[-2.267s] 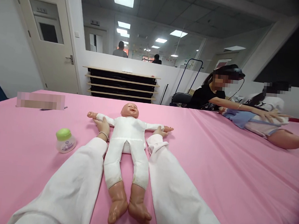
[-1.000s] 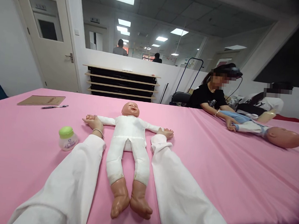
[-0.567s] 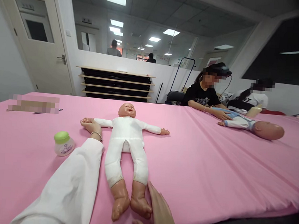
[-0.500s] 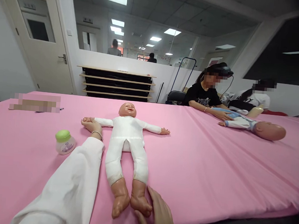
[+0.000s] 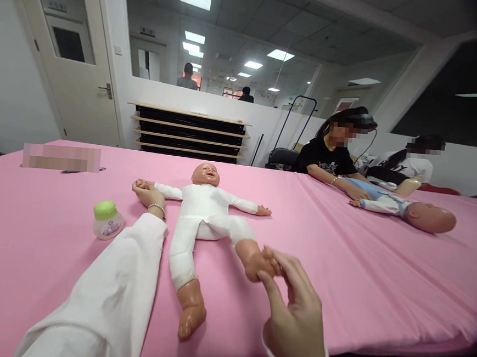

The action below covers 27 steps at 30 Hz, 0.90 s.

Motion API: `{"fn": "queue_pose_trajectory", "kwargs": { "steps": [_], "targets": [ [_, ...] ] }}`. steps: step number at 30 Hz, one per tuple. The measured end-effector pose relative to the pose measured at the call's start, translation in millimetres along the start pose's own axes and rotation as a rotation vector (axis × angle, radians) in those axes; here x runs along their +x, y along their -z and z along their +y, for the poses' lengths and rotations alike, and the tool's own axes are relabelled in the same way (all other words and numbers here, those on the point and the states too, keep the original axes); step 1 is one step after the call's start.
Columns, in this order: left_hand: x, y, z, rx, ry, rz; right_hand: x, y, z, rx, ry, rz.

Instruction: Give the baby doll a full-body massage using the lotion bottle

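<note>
Baby doll, face up on the pink sheet at the centre of the frame. Lies up and to the left of the right hand at lower right, with that hand nearer the legs and the left hand, at left of centre, nearer the head. Reaches the right fingers by one leg only, bent outward from the hip and slanting down to the right, seemingly lifted off the sheet. Is pinched there at the raised foot, between thumb and fingertips, toes toward the palm. Is grasped also at the small hand on the left, in curled fingers, with part of the grip hidden. Points head-first to the top of the frame, on a nearly vertical long axis ending at the unheld foot at lower centre. Spreads both arms roughly square to that axis, with the one at right of centre untouched.
</note>
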State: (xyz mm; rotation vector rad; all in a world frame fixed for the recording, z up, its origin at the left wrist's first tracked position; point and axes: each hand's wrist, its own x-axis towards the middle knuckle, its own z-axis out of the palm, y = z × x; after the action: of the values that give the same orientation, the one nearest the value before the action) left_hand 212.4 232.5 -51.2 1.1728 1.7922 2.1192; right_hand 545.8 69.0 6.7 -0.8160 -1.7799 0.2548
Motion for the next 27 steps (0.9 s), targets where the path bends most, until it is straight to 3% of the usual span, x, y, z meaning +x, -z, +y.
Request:
{"fn": "queue_pose_trajectory", "kwargs": {
  "steps": [3, 7, 9, 12, 16, 19, 21, 24, 27],
  "targets": [
    [6, 14.5, 5, -0.004, -0.017, 0.136, 56, -20, -20, 0.042, 0.18, -0.075],
    [17, 18.9, 18, -0.009, -0.051, 0.21, 103, -78, -37, -0.012, 0.33, -0.276],
    [20, 15.5, 25, -0.012, -0.089, 0.126, 108, -110, -38, -0.108, 0.364, -0.408],
    [16, 7.3, 34, -0.002, -0.149, -0.087, 96, -148, -28, -0.195, 0.374, -0.549],
    [-2, -5.2, 37, 0.045, -0.185, -0.325, 72, -173, -7, -0.194, 0.356, -0.617],
    [-9, -12.3, 36, 0.074, -0.189, -0.366, 64, -177, 4, -0.174, 0.343, -0.61],
    [-7, -12.9, 35, 0.066, -0.186, -0.326, 66, -171, 6, -0.127, 0.339, -0.569],
    [6, -4.3, 30, 0.024, -0.165, -0.155, 78, -143, 4, 0.049, 0.356, -0.423],
    [19, 12.9, 14, -0.002, -0.1, 0.098, 86, -96, 10, 0.241, 0.294, -0.16]
  ]
}}
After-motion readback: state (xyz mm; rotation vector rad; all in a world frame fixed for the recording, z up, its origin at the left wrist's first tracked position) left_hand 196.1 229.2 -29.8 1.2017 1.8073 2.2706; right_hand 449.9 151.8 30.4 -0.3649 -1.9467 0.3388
